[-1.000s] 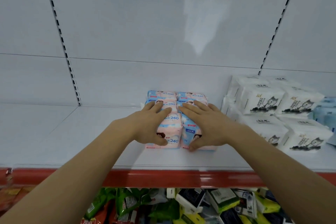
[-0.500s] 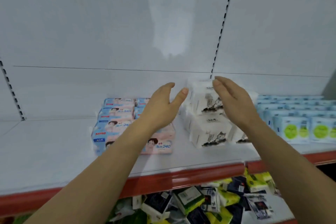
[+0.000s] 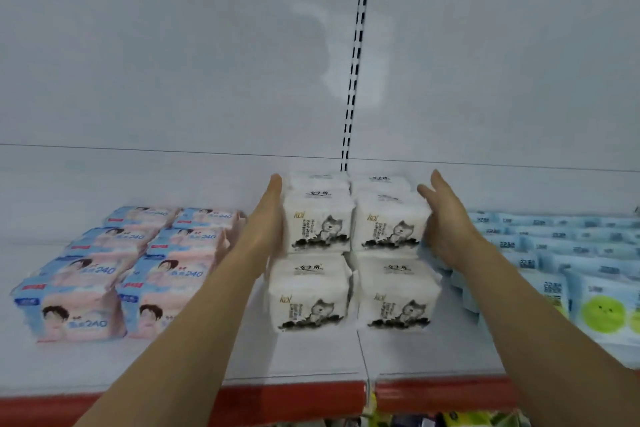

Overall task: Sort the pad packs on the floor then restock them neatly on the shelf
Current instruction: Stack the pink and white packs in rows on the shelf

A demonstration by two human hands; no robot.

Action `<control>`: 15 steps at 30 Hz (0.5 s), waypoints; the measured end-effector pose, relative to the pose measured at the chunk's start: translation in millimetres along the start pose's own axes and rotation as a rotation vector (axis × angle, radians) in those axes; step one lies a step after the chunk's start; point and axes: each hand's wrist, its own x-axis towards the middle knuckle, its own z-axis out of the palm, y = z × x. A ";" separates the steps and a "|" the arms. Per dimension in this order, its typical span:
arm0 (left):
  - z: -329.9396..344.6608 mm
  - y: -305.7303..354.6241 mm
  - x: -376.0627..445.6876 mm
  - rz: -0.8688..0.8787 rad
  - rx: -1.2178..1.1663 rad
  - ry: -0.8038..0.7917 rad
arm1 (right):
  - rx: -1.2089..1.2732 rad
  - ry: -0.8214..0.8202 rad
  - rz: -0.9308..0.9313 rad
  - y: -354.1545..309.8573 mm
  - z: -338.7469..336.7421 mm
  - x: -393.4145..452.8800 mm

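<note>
Pad packs point(image 3: 351, 256) with the cat print stand in the middle of the shelf point(image 3: 294, 360), a white block two wide and stacked two high at the back, and we have them bracketed between our hands. Our left hand point(image 3: 268, 218) lies flat along the left face of the upper rear packs, fingers straight and together, pressing rather than gripping; our right hand point(image 3: 441, 218) sits against the right face with fingers straight and a little spread, and we cannot tell whether the palm is fully in contact. Neither hand has anything in its grasp. To the left, just beside our left forearm, sit the pink and blue packs point(image 3: 131, 270) in two tidy columns; to the right the light blue packs point(image 3: 568, 253) lie close against the white block, some of them tucked under our right wrist. We judge the risk to lie in the squeeze itself: these packs look soft and slippery, so uneven pressure from the two sides could bow the upper tier, push one pack out forward, or tip it onto the lower front pair. A shove from the right alone could slide the whole block into the pink and blue columns and spoil their line. Our right wrist could also drag the light blue packs askew as it shifts. The front packs sit near the red shelf edge point(image 3: 294, 399), so anything knocked forward may drop to the goods below.
</note>
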 end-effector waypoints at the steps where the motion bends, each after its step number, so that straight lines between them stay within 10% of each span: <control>1: 1.8 3.0 -9.2 0.009 -0.012 0.011 | 0.026 -0.052 0.012 3.3 2.3 4.6; 15: 1.2 -17.4 -0.5 0.089 -0.359 -0.174 | -0.004 -0.029 -0.083 35.2 -15.0 2.4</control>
